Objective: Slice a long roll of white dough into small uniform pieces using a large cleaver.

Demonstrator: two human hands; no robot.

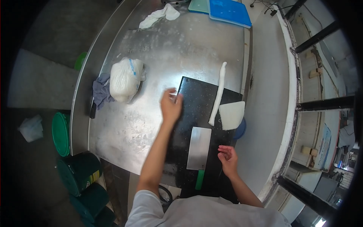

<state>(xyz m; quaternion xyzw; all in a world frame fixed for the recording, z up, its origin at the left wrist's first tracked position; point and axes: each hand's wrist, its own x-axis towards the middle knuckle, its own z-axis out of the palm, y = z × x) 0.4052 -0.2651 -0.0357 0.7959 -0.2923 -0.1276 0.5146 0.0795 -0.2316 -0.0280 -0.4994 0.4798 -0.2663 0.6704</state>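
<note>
My left hand (171,105) is slightly blurred at the left edge of a black speckled board (195,96), its fingers curled and apart, nothing seen in them. Over the board's right part my right hand (228,159) has its fingers bent, with nothing visible between them. Between my forearms lies a cleaver with a wide metal blade (199,148) and a green handle (200,179). A long white roll that looks like dough (220,93) lies across the board's far edge. To its right is a flat white piece (232,115), its material unclear, overhanging the board's right edge.
On the steel table (158,54) a bulging white plastic bag (126,79) sits at left beside a grey cloth (101,89). A white cloth (160,17) and blue plastic lid (229,11) lie at the far end. Green buckets (79,171) stand on the left; a window wall is at right.
</note>
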